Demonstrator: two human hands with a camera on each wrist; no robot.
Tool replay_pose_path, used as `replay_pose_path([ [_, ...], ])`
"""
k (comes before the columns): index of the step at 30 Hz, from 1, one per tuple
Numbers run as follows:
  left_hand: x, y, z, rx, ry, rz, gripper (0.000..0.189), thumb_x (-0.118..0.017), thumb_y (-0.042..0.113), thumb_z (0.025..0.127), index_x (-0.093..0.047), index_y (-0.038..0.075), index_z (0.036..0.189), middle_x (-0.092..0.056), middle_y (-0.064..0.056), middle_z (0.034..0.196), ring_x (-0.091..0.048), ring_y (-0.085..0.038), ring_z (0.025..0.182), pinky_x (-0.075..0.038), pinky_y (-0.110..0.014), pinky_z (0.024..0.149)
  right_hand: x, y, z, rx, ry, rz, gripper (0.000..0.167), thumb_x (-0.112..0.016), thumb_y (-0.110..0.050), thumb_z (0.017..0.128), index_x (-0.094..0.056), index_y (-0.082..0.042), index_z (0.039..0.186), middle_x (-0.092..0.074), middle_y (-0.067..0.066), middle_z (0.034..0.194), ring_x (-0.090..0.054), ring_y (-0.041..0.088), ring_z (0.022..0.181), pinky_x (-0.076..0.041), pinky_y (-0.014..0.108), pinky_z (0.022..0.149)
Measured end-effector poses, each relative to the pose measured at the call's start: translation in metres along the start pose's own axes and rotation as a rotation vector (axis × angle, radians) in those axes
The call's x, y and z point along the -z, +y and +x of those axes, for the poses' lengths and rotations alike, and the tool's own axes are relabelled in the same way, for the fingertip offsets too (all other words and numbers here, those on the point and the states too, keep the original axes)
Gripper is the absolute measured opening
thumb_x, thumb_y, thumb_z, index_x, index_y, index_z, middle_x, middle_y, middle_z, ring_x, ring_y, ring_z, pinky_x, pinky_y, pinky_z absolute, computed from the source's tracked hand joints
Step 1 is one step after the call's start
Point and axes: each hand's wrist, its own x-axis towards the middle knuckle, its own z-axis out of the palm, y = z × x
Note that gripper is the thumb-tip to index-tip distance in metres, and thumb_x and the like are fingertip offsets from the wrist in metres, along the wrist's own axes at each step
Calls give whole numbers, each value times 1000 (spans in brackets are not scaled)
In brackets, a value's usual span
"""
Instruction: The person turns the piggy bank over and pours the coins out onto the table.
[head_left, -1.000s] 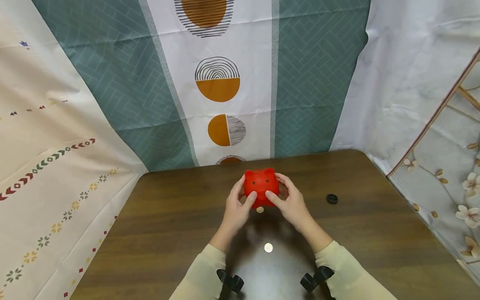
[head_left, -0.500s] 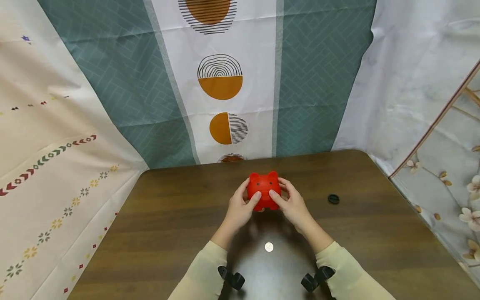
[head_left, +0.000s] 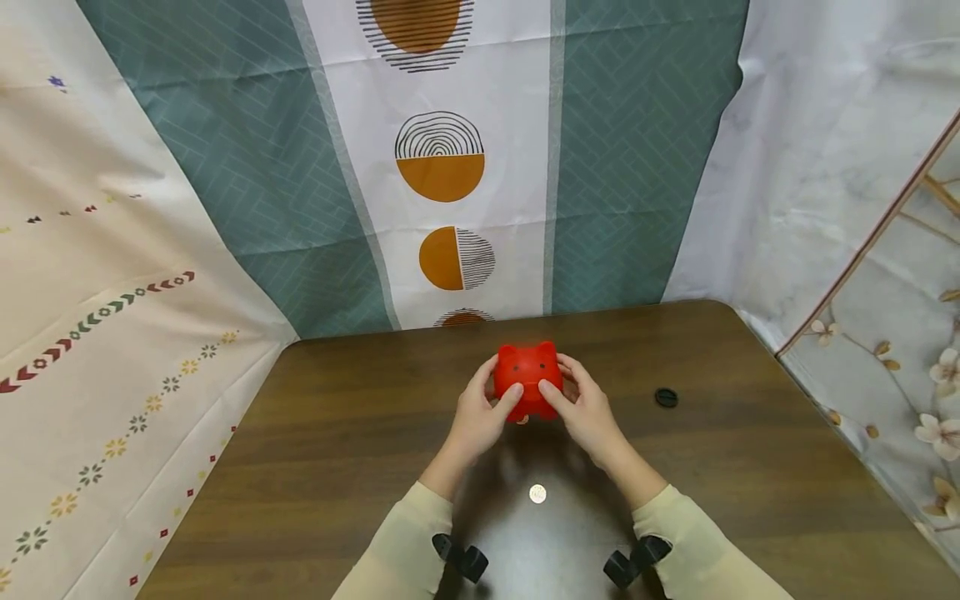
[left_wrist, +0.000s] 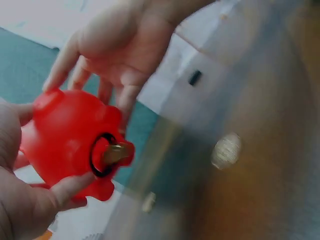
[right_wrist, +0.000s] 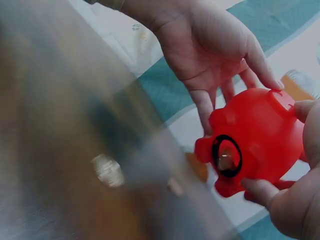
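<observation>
Both hands hold a red piggy bank (head_left: 527, 379) over the table, its face toward the head camera. My left hand (head_left: 477, 412) grips one side and my right hand (head_left: 588, 408) the other, thumbs on the front and fingers round the sides. Seen from below in the wrist views, the bank's round, black-rimmed hole stands uncovered. A gold coin (left_wrist: 116, 153) sticks out of that hole. Nearer the sleeves, a pale coin (head_left: 537, 494) lies on the table. The left wrist view also shows a small, blurred coin (left_wrist: 149, 202) on the tabletop.
To the right on the brown wooden table (head_left: 360, 433) lies a black round plug (head_left: 666, 397). Patterned cloths hang behind the table and along both sides. Each sleeve carries a black wrist camera (head_left: 472, 564).
Over the first half second the piggy bank tipped and sank slightly in the head view, mostly covering a coin seen below it. Since then the hands have barely moved.
</observation>
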Motion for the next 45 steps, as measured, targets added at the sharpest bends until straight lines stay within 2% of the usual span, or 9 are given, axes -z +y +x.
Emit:
replay_pose_path([
  [3,0,4,-7,100,-30,23,63,-65,17,93,-35,3,146,-48,-17,136,-59,-36,106,-56,-41,80,-1,9,-4,-101,-7,6,61,-65,-26,93,-36,-13,146,-42,15,144,-49,39,124,-49,45,94],
  [11,-3,3,-7,84,-6,63,60,-63,15,93,-36,-1,144,-47,-20,135,-59,-38,105,-57,-40,78,-2,13,-2,-100,-8,-6,61,-65,-27,93,-37,-12,145,-42,15,143,-51,41,121,-50,46,92],
  [20,5,-7,14,-181,13,61,67,-68,19,90,-35,13,148,-38,-5,147,-50,-29,125,-54,-41,86,1,-16,3,200,34,-25,60,-65,-10,91,-37,-9,144,-47,14,139,-52,34,121,-53,38,88],
  [27,12,-1,16,-79,-76,120,64,-66,15,91,-36,3,146,-43,-14,144,-54,-35,118,-55,-45,82,-1,-30,0,-34,-30,-2,59,-62,-17,94,-34,-4,144,-39,22,143,-48,42,125,-47,47,94],
  [30,13,6,12,-48,-98,110,64,-65,12,92,-33,0,146,-41,-17,145,-51,-37,122,-54,-43,84,-2,-32,-2,-46,-33,-14,61,-62,-14,94,-32,-2,145,-38,23,144,-44,42,128,-46,48,95],
  [35,12,21,11,-80,-68,94,64,-65,12,91,-33,0,146,-40,-16,144,-51,-36,122,-53,-43,86,-1,-37,0,72,18,-93,61,-66,-16,91,-36,-4,144,-45,19,141,-51,39,122,-49,47,91],
  [40,10,43,10,-265,-10,25,68,-69,5,85,-35,0,143,-36,-15,147,-49,-34,125,-53,-49,85,3,-37,3,327,113,-168,66,-72,-12,85,-42,-14,144,-49,6,140,-54,29,118,-56,43,80],
  [42,11,47,12,-230,-19,51,67,-69,6,86,-34,-1,143,-37,-16,146,-50,-35,122,-54,-47,83,3,-44,3,306,99,-160,66,-71,-10,86,-41,-11,144,-49,10,140,-54,32,118,-55,45,80],
  [45,13,24,16,-95,-47,127,67,-69,19,89,-34,5,144,-40,-12,142,-53,-33,117,-56,-41,80,1,-49,-2,165,53,-153,61,-68,-14,89,-41,-6,143,-50,16,137,-54,36,118,-53,48,87],
])
